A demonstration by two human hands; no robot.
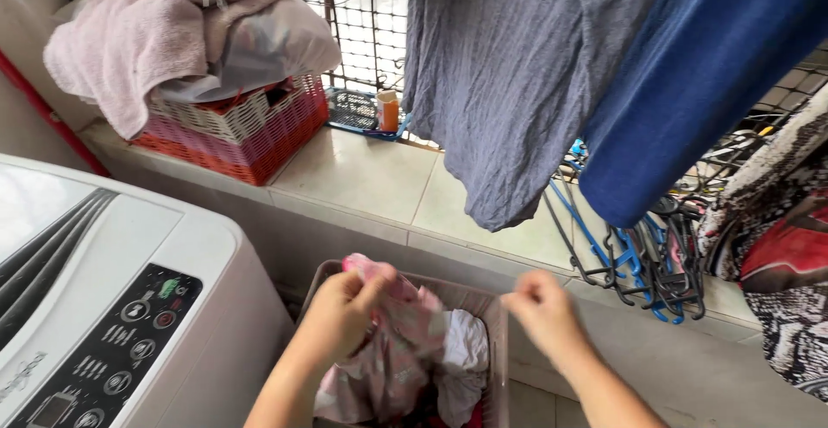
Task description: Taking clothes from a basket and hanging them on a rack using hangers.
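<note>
Two bare forearms rise from the bottom edge over a brown laundry basket (483, 303) that stands on the floor against a tiled ledge (362, 173). Left of the basket is a white top-loading washing machine (112, 264) with a dark control panel (112, 350) of round buttons. On the far left end of the ledge sits a red and white woven basket (250, 130) heaped with a pink towel (129, 40) and a pale cloth. Behind the ledge runs a metal window grille (362, 14), with a small blue tray (349, 110) and an orange cup (388, 111) at its foot. A grey garment (509, 74) and a blue garment (699, 74) hang above the ledge's right half, a bundle of blue and black clothes hangers (647, 260) lies on the ledge near its right end, and patterned black-and-white fabric with a red patch (780, 247) hangs at the right.

The pink patterned garment (397, 342) is crumpled, with a brighter pink edge at its top, and it rises out of the basket beside a white cloth (466, 350).

The left hand (345, 311) is above the basket's left side, its fingers (373, 283) closed around the garment's top edge. The right hand (543, 307) hovers over the basket's right rim, fingers curled and pinched together; whether they hold a fold of the cloth I cannot tell.
</note>
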